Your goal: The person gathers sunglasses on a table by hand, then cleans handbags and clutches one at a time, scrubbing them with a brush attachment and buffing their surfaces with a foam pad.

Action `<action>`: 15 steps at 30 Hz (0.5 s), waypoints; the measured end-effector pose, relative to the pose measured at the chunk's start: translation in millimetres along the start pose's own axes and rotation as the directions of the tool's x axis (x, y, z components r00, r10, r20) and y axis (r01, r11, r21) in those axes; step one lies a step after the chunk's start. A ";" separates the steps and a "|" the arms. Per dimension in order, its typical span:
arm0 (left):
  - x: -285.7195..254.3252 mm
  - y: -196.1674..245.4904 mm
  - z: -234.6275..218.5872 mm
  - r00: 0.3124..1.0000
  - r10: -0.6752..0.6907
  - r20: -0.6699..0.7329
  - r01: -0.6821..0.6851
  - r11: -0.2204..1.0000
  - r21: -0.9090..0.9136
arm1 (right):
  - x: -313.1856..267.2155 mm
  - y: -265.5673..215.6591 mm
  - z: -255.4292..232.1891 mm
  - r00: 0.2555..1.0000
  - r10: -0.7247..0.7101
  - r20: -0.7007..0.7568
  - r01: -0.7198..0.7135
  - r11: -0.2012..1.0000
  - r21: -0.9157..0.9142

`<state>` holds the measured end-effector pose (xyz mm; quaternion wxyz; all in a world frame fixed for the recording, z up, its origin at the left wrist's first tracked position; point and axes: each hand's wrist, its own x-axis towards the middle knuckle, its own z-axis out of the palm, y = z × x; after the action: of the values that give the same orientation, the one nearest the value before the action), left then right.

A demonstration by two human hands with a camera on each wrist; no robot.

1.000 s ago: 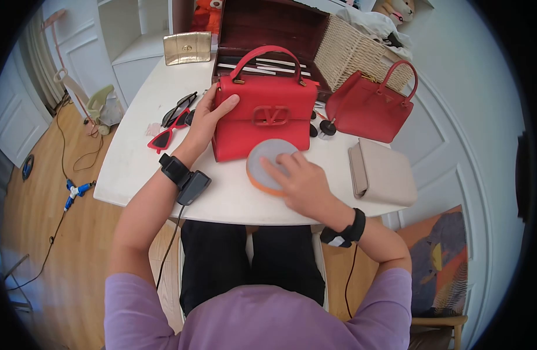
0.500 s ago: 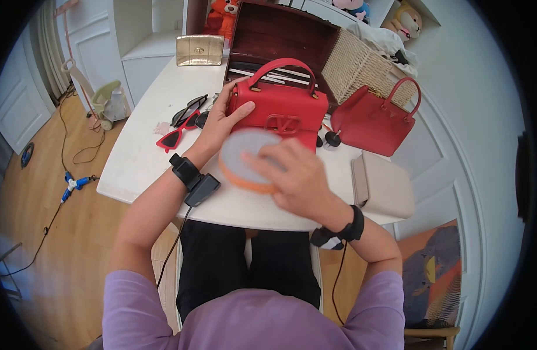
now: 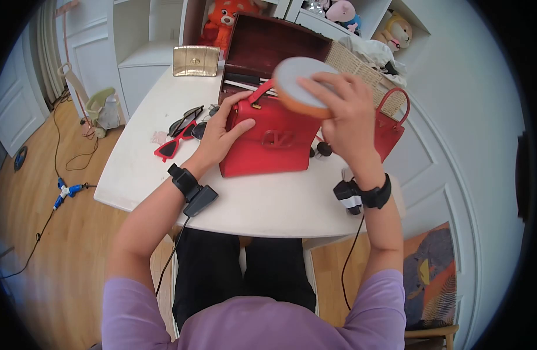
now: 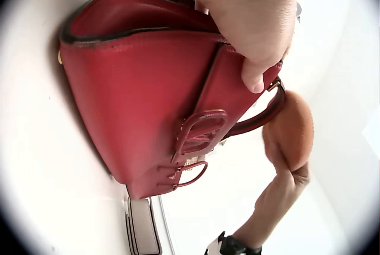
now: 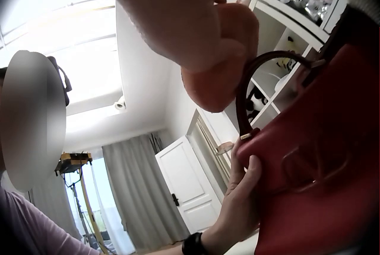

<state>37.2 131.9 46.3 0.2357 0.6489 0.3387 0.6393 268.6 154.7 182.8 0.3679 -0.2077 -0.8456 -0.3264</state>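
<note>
A red handbag (image 3: pixel 267 158) with a top handle and a front buckle emblem stands on the white table. My left hand (image 3: pixel 220 133) grips its left side, the thumb (image 4: pixel 254 82) lying on the front flap. In my right hand (image 3: pixel 351 119) is a round sponge (image 3: pixel 300 79) with a grey top and an orange body, pinched at its edge. It is raised above the handbag's top and overlaps the handle (image 3: pixel 261 92) in the head view. From the left wrist view, the sponge's orange side (image 4: pixel 297 127) shows just beyond the handle.
Sunglasses (image 3: pixel 170 149) lie left of the handbag. Behind stand a gold wallet (image 3: pixel 195 60), an open dark red case (image 3: pixel 274 44) and a woven basket (image 3: pixel 350 64). A second red handbag (image 3: pixel 389 131) is at the right; a beige bag (image 4: pixel 142 225) shows low in the left wrist view.
My right hand has carried the sponge from low in front of the red handbag, first leftward, then up and right to above its top. The left hand keeps its grip on the bag.
</note>
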 end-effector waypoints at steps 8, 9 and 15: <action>-2.6 -5.4 -0.3 0.999 -0.035 -0.018 0.037 0.996 0.081 | 28.5 -20.5 -2.0 0.930 -0.347 -0.119 0.353 0.935 0.031; -2.7 -8.9 0.4 0.999 -0.035 -0.013 0.036 0.996 0.081 | 26.5 -21.9 3.4 0.932 -0.343 -0.119 0.349 0.937 0.029; -0.6 1.0 3.5 0.999 -0.029 -0.017 0.028 0.999 -0.044 | 3.0 17.7 3.9 0.999 0.031 -0.008 -0.031 0.999 0.031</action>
<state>40.9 131.2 46.4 0.2560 0.6328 0.3359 0.6490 275.3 170.2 190.1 0.3797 -0.2138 -0.8455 -0.3086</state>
